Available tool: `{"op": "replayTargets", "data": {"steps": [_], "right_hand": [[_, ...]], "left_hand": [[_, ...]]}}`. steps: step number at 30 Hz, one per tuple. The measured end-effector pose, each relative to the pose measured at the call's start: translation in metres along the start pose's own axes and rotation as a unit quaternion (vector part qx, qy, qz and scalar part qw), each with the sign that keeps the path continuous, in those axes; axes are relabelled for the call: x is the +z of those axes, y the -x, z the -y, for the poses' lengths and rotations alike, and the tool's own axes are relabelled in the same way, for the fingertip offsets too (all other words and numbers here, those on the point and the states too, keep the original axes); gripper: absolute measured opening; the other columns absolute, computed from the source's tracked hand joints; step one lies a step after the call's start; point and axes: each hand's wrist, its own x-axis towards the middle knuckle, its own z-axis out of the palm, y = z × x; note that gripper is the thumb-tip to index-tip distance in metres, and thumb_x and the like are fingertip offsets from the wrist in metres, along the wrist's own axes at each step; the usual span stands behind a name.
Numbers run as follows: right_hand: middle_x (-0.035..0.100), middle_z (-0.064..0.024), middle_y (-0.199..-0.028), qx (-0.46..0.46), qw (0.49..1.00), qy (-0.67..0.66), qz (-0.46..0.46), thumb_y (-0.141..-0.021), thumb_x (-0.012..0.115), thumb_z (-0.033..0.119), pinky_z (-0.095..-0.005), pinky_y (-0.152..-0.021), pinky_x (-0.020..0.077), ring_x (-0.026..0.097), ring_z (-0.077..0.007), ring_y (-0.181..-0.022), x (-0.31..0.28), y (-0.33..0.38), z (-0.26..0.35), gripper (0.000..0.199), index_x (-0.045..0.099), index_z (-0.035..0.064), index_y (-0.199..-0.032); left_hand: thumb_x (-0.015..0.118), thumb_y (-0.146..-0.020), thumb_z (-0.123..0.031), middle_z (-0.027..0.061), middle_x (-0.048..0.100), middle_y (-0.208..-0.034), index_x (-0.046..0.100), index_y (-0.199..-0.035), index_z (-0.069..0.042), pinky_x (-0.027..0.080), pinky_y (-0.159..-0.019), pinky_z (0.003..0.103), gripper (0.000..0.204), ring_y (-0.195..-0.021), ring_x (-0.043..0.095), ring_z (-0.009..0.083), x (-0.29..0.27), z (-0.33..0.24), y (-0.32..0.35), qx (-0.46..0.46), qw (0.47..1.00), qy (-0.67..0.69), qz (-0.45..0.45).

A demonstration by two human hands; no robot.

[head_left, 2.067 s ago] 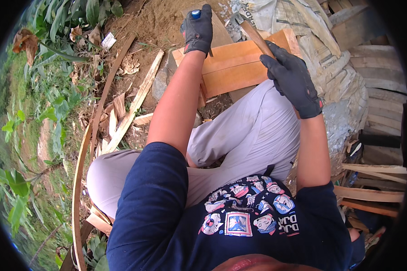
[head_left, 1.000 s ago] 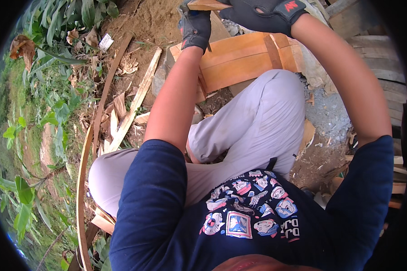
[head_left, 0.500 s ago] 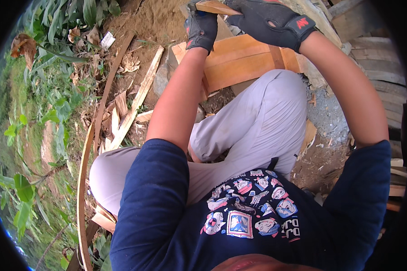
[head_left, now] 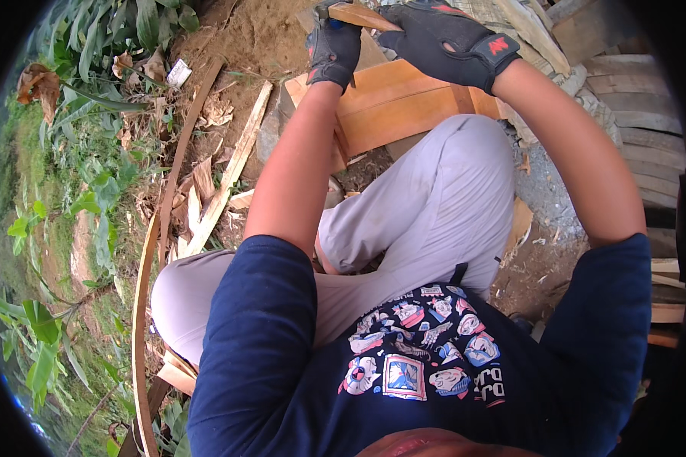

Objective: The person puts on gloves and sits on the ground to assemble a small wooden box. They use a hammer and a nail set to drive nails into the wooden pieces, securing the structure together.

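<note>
Both of my hands wear black fingerless-looking gloves with red marks. At the top of the view, a short strip of brown wood (head_left: 363,17) spans the gap between them. My left hand (head_left: 334,52) is closed on its left end, with a small blue spot showing at the fingers. My right hand (head_left: 443,44) is closed about its right end; its fingertips are partly hidden. Below the hands lies a wooden frame or box of orange-brown boards (head_left: 396,103), in front of my bent knee.
Long thin wood strips (head_left: 232,167) and dry shavings lie on the soil to the left. A curved strip (head_left: 139,327) runs beside my left knee. Green plants (head_left: 42,327) grow at far left. Grey slabs (head_left: 633,114) are stacked at right, near pale rubble (head_left: 552,194).
Both hands and the wood strip between them have shifted very slightly left. The grips look the same, and the boards below appear a little lower to the left.
</note>
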Motion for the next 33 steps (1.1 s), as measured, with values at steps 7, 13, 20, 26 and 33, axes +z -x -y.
{"op": "replayTargets", "data": {"steps": [7, 13, 20, 26, 33], "right_hand": [[0.074, -0.0285, -0.117, 0.016, 1.000, -0.014, -0.010, -0.105, 0.056, 0.034, -0.0540, -0.097, 0.0548, 0.071, -0.0459, -0.112, -0.006, 0.000, 0.012, 0.041, 0.069, 0.0021, -0.129], [0.075, -0.0274, -0.121, 0.029, 0.992, -0.042, -0.120, -0.107, 0.055, 0.040, -0.0517, -0.102, 0.0539, 0.070, -0.0457, -0.116, 0.013, 0.016, -0.011, 0.049, 0.068, 0.0012, -0.134], [0.074, -0.0274, -0.123, 0.042, 0.994, -0.076, -0.070, -0.107, 0.054, 0.040, -0.0513, -0.102, 0.0538, 0.070, -0.0455, -0.117, 0.008, 0.017, -0.006, 0.048, 0.068, 0.0073, -0.138], [0.071, -0.0156, -0.087, 0.150, 0.986, -0.066, -0.013, -0.104, 0.062, 0.048, -0.0429, -0.080, 0.0529, 0.066, -0.0277, -0.078, 0.012, 0.017, -0.014, 0.058, 0.068, 0.0044, -0.140], [0.074, -0.0173, -0.100, 0.110, 0.988, -0.094, -0.054, -0.104, 0.058, 0.045, -0.0485, -0.086, 0.0540, 0.072, -0.0371, -0.094, 0.020, 0.017, -0.001, 0.045, 0.070, 0.0081, -0.126]], "left_hand": [[0.059, -0.100, -0.059, 0.0174, 0.080, -0.105, 0.080, -0.115, -0.014, 0.055, -0.094, 0.049, 0.052, -0.108, 0.074, 0.0407, -0.004, 0.014, -0.011, 0.079, 0.997, -0.007, 0.007], [0.055, -0.100, -0.063, 0.0177, 0.080, -0.104, 0.080, -0.111, -0.012, 0.055, -0.094, 0.051, 0.057, -0.108, 0.074, 0.0426, 0.006, -0.004, -0.001, -0.002, 0.984, -0.068, 0.163], [0.057, -0.100, -0.061, 0.0159, 0.080, -0.102, 0.078, -0.112, -0.015, 0.057, -0.088, 0.049, 0.052, -0.103, 0.076, 0.0388, 0.007, 0.012, -0.017, 0.107, 0.973, -0.124, 0.160], [0.060, -0.099, -0.060, 0.0121, 0.080, -0.094, 0.079, -0.107, -0.015, 0.057, -0.085, 0.047, 0.049, -0.092, 0.077, 0.0342, 0.000, -0.006, 0.000, -0.010, 0.981, -0.057, 0.186], [0.060, -0.096, -0.067, 0.0088, 0.077, -0.083, 0.080, -0.106, -0.014, 0.057, -0.083, 0.044, 0.058, -0.084, 0.075, 0.0287, -0.005, 0.021, -0.019, 0.116, 0.974, -0.088, 0.172]]}}
